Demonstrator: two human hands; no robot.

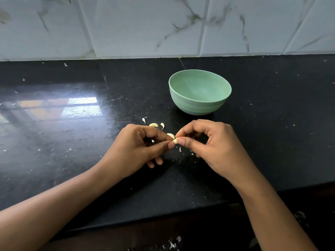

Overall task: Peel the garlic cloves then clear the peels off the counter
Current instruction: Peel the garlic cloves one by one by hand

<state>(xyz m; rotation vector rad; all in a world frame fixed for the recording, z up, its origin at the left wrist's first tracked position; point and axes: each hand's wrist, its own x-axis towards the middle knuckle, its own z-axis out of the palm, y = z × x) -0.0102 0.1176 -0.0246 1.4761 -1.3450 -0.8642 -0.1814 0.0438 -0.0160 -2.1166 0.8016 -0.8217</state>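
Black polished stone makes up the counter (72, 142), glossy enough to mirror a window and speckled all over with pale flecks. Above its middle, the left hand (137, 145) and the right hand (208, 144) meet fingertip to fingertip, each pinching an end of one small garlic clove (175, 140) between thumb and forefinger, the other fingers loosely curled; the clove is held just above the surface. Just beyond the hands, on the counter, lie another clove (153, 125), a rounded one partly hidden behind the fingers (170, 135), and thin, curled, papery peels (162, 125), with finer scraps scattered beneath the hands. Further back stands a matte pale-green bowl (192, 105), round, with ridged bands near its base and nothing visible inside. Behind it rises a wall of smooth white marble-veined tiles (145, 28).
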